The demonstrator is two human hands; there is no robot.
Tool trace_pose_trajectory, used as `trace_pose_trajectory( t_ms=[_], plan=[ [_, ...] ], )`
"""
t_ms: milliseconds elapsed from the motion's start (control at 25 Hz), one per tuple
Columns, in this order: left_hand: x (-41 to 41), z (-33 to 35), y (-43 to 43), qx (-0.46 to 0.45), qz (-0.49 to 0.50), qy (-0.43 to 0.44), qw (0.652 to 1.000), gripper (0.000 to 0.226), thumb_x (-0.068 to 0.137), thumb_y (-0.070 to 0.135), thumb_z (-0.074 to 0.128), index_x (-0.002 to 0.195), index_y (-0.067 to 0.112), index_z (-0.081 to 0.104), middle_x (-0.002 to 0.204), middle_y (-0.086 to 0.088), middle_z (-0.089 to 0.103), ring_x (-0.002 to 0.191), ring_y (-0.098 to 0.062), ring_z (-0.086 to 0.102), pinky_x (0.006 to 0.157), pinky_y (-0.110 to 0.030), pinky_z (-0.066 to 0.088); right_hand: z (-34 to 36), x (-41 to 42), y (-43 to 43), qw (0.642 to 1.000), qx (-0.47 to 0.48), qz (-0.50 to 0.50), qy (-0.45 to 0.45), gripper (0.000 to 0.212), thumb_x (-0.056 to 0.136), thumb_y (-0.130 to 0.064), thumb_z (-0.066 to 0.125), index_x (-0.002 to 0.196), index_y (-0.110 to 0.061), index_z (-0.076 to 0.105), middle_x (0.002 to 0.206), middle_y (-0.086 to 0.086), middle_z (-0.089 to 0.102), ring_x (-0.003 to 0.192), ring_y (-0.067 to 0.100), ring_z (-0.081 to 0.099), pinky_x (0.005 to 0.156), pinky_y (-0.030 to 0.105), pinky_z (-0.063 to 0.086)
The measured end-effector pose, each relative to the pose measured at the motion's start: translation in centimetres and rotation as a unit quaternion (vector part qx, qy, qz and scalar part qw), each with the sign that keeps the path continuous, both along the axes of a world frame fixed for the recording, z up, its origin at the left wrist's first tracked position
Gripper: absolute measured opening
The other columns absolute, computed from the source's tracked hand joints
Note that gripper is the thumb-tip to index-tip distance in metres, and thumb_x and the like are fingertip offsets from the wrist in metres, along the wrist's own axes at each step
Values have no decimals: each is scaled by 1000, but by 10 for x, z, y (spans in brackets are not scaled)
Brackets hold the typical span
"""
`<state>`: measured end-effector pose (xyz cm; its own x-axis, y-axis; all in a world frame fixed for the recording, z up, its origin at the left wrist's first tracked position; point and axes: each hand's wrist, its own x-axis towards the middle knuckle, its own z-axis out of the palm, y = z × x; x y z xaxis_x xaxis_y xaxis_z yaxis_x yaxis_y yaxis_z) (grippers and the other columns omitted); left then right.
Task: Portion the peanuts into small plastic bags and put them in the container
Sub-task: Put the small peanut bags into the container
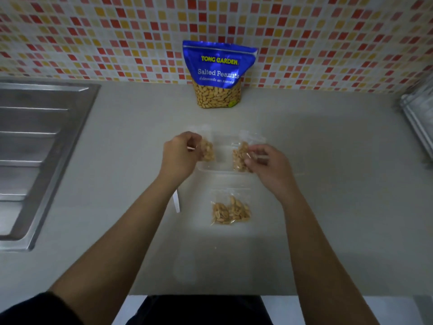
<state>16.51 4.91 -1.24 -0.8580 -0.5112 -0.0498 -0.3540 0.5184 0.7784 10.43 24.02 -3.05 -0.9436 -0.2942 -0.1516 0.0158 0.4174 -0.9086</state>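
My left hand (180,152) grips a small clear bag of peanuts (208,150) over the left side of a clear plastic container (222,168). My right hand (264,160) pinches a second small bag of peanuts (240,157) over the container's right side. A third filled small bag (230,209) lies flat on the grey counter just in front of the container. The big blue peanut pouch (219,75) stands upright at the back against the tiled wall.
A steel sink drainboard (35,148) fills the left side. A wire rack (419,123) sits at the far right edge. A thin white strip (176,201) lies by my left forearm. A faint clear plastic item (185,266) rests near the counter's front edge.
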Motion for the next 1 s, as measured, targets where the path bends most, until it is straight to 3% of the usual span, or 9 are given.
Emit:
trace_pose_trajectory(
  t_ms=[80, 160, 280, 440, 640, 720, 840, 880, 1000],
  plan=[
    [-27, -10, -4, -35, -10, -41, 999, 22, 82, 5, 61, 103, 7, 68, 97, -8, 70, 86, -21, 66, 83, -23, 52, -12, -25, -27, 997, 71, 28, 20, 25, 80, -9, 69, 104, -13, 65, 95, 2, 61, 79, 14, 61, 80, 26, 50],
    [-42, -23, -1, -73, -47, -109, 990, 23, 83, 10, 58, 105, 8, 67, 105, -12, 69, 99, -28, 64, 90, -32, 50, -30, -40, -45, 980, 180, 77, 34, 26, 81, -10, 67, 107, -9, 65, 100, 9, 67, 92, 23, 64, 88, 28, 49],
    [-47, -37, 9, -99, -97, -184, 973, 28, 84, 8, 52, 110, 4, 64, 111, -18, 66, 105, -34, 59, 90, -33, 47, -48, -44, -55, 953, 268, 139, 38, 23, 83, -6, 56, 104, -6, 66, 107, 17, 68, 106, 32, 61, 95, 33, 47],
    [-48, -40, 21, -205, -150, -212, 944, 28, 88, -1, 41, 112, -2, 54, 112, -22, 61, 104, -39, 58, 86, -39, 47, -53, -48, -56, 921, 335, 170, 104, 36, 80, -11, 66, 116, -12, 64, 122, 17, 54, 110, 33, 55, 97, 31, 41],
    [-42, -40, 23, -300, -208, -204, 908, 31, 90, -2, 37, 115, -3, 55, 118, -21, 52, 108, -36, 53, 86, -38, 46, -51, -47, -53, 922, 340, 160, 92, 43, 78, -18, 72, 120, -14, 61, 125, 15, 39, 112, 34, 48, 101, 32, 39],
    [-34, -35, 20, -300, -180, -150, 925, 28, 91, 2, 39, 114, -3, 55, 115, -21, 52, 104, -34, 52, 84, -36, 45, -42, -40, -45, 943, 285, 131, 116, 39, 81, -18, 68, 120, -13, 61, 123, 15, 43, 109, 30, 51, 98, 29, 39],
    [6, -36, 20, -192, -66, -21, 979, 22, 90, 11, 49, 102, 0, 63, 96, -18, 60, 84, -32, 60, 71, -37, 48, -28, -5, -20, 969, 187, 18, 160, 23, 86, -17, 61, 108, -10, 65, 107, 10, 54, 89, 19, 56, 81, 21, 40],
    [22, -39, 24, -144, -42, -22, 988, 21, 89, 14, 52, 99, 2, 65, 92, -17, 63, 81, -31, 62, 69, -35, 48, -30, 12, -10, 972, 178, -11, 155, 18, 86, -15, 60, 103, -11, 65, 101, 9, 57, 84, 19, 58, 77, 20, 40],
    [56, -59, 51, -39, -49, -152, 986, 37, 87, 29, 58, 117, 8, 57, 103, -12, 65, 95, -29, 62, 81, -33, 47, -48, 57, 13, 972, 227, -23, 61, 15, 80, -12, 63, 95, -12, 60, 92, 4, 49, 87, 27, 57, 79, 26, 41]
  ],
)
